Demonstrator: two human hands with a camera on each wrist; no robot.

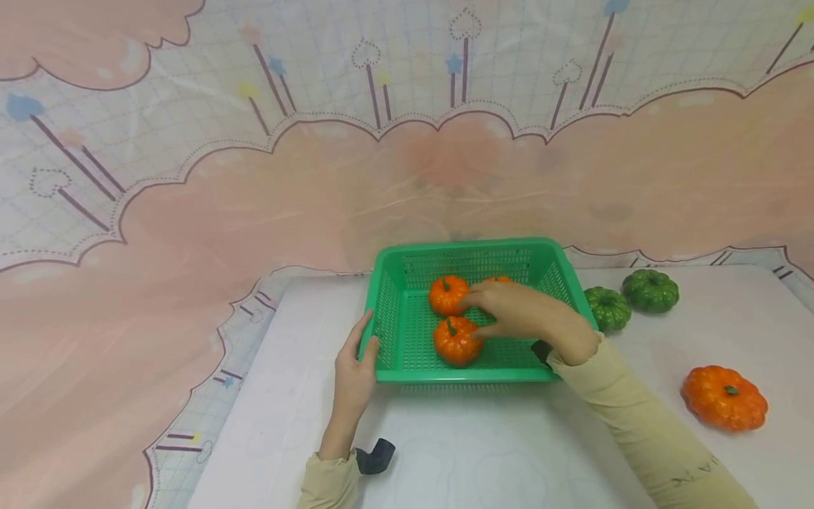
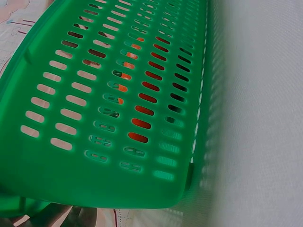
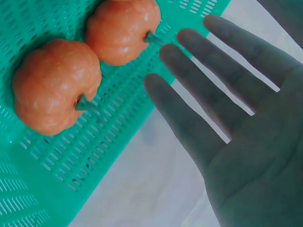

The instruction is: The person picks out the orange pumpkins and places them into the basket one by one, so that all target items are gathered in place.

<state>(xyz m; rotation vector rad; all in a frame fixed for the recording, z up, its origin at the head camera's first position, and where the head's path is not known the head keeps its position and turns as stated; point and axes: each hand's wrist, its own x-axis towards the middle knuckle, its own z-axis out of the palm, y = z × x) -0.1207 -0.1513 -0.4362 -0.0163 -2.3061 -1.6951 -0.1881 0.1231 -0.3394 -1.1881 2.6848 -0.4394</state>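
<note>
A green plastic basket (image 1: 467, 376) with slotted walls stands on the white table. Inside it are small orange pumpkins with green stems: a rear-left one (image 1: 445, 297), a front one (image 1: 456, 343) and a third (image 1: 499, 279), mostly hidden behind my right hand. That right hand (image 1: 518, 309) is over the basket, its fingers reaching toward the pumpkins. In the right wrist view the fingers (image 3: 189, 113) are straight and spread, holding nothing, with two pumpkins (image 3: 57, 87) beyond them. My left hand (image 1: 356, 371) holds the basket's left rim; its fingers show partly at the basket's edge in the left wrist view.
Two green pumpkins, one (image 1: 607, 309) close by the basket's right side and another (image 1: 651, 290) behind it, lie on the table (image 1: 470, 445). A larger, flatter orange pumpkin (image 1: 725, 398) is at the right. A patterned pink cloth (image 1: 305, 205) hangs behind the table.
</note>
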